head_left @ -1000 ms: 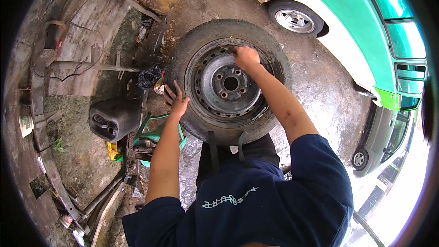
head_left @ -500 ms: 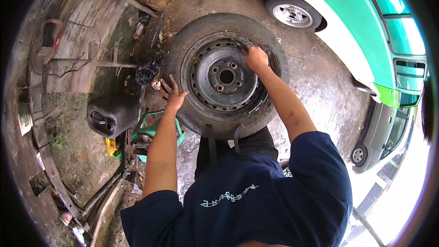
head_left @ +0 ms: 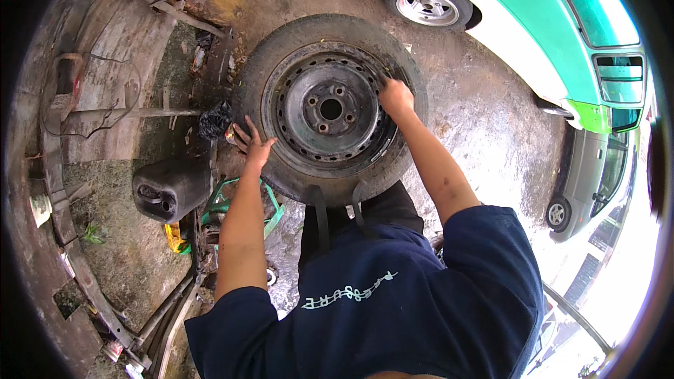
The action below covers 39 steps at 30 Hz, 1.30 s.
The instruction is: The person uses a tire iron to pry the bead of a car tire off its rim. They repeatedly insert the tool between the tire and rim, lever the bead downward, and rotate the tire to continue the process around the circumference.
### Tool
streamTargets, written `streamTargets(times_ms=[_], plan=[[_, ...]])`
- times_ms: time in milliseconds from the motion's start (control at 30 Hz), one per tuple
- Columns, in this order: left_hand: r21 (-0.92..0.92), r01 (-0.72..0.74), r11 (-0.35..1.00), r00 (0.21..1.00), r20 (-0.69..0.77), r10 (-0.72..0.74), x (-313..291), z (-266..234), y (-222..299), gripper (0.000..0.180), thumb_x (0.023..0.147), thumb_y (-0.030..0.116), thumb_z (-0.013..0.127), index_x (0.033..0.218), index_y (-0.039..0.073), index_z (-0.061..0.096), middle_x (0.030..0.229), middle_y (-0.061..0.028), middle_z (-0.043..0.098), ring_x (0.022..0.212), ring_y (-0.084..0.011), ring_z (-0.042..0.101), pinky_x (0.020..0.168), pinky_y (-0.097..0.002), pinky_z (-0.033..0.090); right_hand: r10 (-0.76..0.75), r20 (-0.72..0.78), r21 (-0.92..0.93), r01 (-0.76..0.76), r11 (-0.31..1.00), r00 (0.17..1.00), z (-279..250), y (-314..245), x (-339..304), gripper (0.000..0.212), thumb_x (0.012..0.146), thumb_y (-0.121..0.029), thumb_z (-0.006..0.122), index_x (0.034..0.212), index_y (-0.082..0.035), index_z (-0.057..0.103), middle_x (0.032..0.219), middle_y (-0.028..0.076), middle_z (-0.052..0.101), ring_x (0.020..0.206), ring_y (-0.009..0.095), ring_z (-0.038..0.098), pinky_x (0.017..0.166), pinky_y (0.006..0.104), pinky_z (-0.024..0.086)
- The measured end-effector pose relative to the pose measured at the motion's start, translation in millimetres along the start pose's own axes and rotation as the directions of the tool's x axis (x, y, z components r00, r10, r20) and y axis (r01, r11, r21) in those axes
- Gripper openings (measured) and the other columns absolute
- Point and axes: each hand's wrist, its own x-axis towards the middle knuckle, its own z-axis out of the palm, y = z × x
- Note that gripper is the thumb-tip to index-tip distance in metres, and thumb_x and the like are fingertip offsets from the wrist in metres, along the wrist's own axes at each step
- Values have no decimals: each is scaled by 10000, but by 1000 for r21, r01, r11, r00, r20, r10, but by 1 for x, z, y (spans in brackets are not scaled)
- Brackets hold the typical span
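Note:
A large black tyre on a dark steel wheel rim is in front of me, its holed face toward me. My left hand is open, fingers spread against the tyre's left sidewall. My right hand is closed at the upper right of the rim, by the tyre's inner edge. A dark slim tool shows at its fingers, mostly hidden, its kind unclear. Two dark curved strips cross the tyre's near edge toward my lap; whether they are levers or straps I cannot tell.
A black jerrycan and a green plastic frame are at the left, near a black plastic bag. A green-and-white vehicle stands at the upper right, with a grey car beyond it. Metal scraps and wooden boards line the left side.
The tyre and both hands have shifted slightly left in the view, along with the surroundings. My right hand has turned a little at the rim; the tool shows less clearly.

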Motion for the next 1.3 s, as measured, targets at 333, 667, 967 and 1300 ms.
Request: streamTargets(times_ms=[333,667,967,1300], plan=[[58,0,998,999,-38,2,-4,0,3,1075,845,291,707,1477,372,-159,1528,-114,-293,1409,-427,-176,1077,-659,108,-5,218,-214,52,976,976,-20,45,-62,231,838,-133,537,1008,-38,662,1013,212,667,962,384,652,819,457,537],[159,-5,987,997,-77,18,-9,5,3,957,910,384,604,1473,371,-169,1544,-99,-260,1426,-414,-115,1086,-647,114,-72,115,-192,93,977,991,-12,42,-50,218,854,-126,513,970,-24,666,987,219,673,952,387,656,810,462,539],[252,40,967,992,-124,-9,-46,38,11,770,962,361,476,1503,345,-72,1555,-114,-220,1426,-420,-119,1083,-673,52,-49,390,-312,181,933,920,-13,34,-124,258,860,-118,516,1040,-43,685,1098,222,647,1013,361,646,851,438,538],[248,46,968,997,-75,-29,-76,55,14,783,951,364,458,1511,292,-83,1549,-111,-240,1416,-429,-150,1098,-646,6,-75,280,-278,155,948,957,-13,36,-88,260,881,-127,492,1045,-63,683,1104,199,652,1036,354,637,861,445,532]])
